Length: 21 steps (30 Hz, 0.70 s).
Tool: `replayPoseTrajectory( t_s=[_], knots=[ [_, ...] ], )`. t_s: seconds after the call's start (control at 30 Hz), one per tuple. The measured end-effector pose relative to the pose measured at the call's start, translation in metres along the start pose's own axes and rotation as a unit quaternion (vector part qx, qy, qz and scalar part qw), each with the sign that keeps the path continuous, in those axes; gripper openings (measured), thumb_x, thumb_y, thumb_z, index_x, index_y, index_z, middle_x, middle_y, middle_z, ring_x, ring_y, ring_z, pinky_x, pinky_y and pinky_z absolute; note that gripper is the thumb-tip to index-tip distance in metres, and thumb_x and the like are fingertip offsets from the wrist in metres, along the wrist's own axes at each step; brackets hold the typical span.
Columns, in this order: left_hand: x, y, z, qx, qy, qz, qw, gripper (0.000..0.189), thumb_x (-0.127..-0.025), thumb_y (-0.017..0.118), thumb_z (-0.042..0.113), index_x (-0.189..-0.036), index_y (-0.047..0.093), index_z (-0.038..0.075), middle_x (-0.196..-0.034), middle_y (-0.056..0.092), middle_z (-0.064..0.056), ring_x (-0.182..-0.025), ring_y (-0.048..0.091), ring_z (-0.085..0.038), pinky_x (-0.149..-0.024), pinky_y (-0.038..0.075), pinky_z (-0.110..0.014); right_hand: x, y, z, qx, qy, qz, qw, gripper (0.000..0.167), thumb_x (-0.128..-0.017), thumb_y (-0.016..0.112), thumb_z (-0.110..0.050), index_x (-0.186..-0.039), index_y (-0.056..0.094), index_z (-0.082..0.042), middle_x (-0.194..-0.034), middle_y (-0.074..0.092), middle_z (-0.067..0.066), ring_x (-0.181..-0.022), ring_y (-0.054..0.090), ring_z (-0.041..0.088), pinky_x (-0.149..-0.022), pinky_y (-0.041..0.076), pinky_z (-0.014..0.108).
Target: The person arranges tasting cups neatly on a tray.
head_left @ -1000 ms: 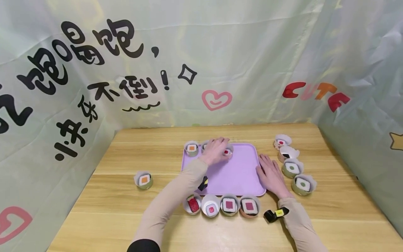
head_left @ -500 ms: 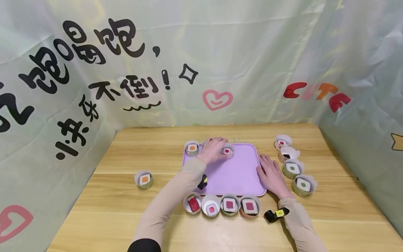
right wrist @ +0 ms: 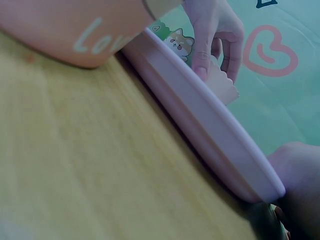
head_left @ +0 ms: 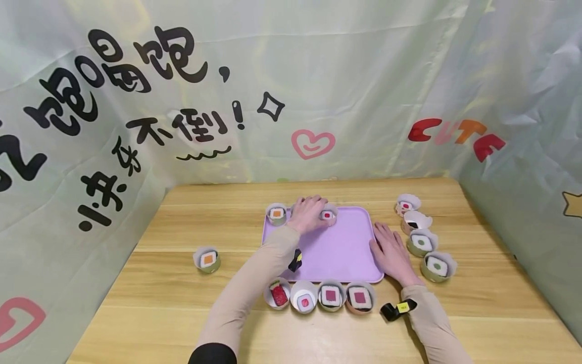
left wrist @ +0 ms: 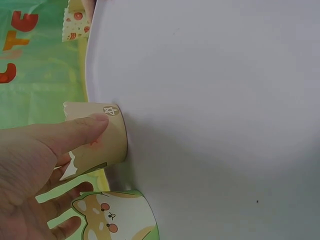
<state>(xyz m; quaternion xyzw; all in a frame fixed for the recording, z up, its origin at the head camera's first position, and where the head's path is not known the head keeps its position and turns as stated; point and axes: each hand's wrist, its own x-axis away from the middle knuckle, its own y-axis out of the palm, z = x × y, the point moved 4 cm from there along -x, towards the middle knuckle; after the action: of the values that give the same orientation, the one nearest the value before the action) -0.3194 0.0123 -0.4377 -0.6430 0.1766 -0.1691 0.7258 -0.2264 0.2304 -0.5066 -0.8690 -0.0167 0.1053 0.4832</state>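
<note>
At the back of the lilac tray (head_left: 338,247), my left hand (head_left: 307,216) pinches a paper cup (head_left: 328,214) holding a white sushi piece with a red centre. In the left wrist view the thumb lies on that beige cup (left wrist: 102,135), and its other fingers are partly hidden behind it. A cup with a dog's face (left wrist: 120,215) stands beside it; in the head view the hand mostly covers this neighbour. At the tray's back-left corner sits a cup with an orange-centred piece (head_left: 276,214). My right hand (head_left: 392,251) rests along the tray's right rim, fingers extended.
Several cups with sushi pieces (head_left: 331,296) line the tray's front edge. More cups (head_left: 422,242) stand in a column right of the right hand. One orange-centred cup (head_left: 207,260) sits alone on the wooden table (head_left: 173,303) at left. A printed cloth (head_left: 364,91) hangs behind.
My left hand has shifted slightly left, and the red-centred cup has moved a little toward the tray's back edge. The right hand stays in place.
</note>
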Motion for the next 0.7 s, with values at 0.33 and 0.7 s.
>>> replayPoseTrajectory(
  t_s=[0.33, 0.7],
  knots=[
    [-0.0023, 0.0017, -0.0004, -0.001, -0.007, 0.002, 1.0, 0.065, -0.089, 0.071, 0.05, -0.143, 0.055, 0.016, -0.144, 0.059, -0.003, -0.128, 0.059, -0.026, -0.111, 0.039, -0.045, 0.0004, 0.0008, 0.0006, 0.003, -0.008, 0.013, 0.9999, 0.052, -0.105, 0.042, -0.019, -0.149, 0.039, 0.009, -0.156, 0.036, 0.032, -0.149, 0.026, 0.05, -0.122, 0.014, 0.065],
    [-0.0035, 0.0031, -0.0018, 0.007, -0.019, 0.008, 0.9998, 0.067, -0.09, 0.069, 0.054, -0.144, 0.054, 0.017, -0.145, 0.059, -0.003, -0.13, 0.057, -0.027, -0.112, 0.038, -0.046, 0.0, 0.0016, 0.0021, 0.0, 0.0, -0.003, 1.0, 0.054, -0.106, 0.04, -0.021, -0.151, 0.035, 0.009, -0.158, 0.032, 0.032, -0.151, 0.022, 0.049, -0.123, 0.011, 0.064]
  ],
)
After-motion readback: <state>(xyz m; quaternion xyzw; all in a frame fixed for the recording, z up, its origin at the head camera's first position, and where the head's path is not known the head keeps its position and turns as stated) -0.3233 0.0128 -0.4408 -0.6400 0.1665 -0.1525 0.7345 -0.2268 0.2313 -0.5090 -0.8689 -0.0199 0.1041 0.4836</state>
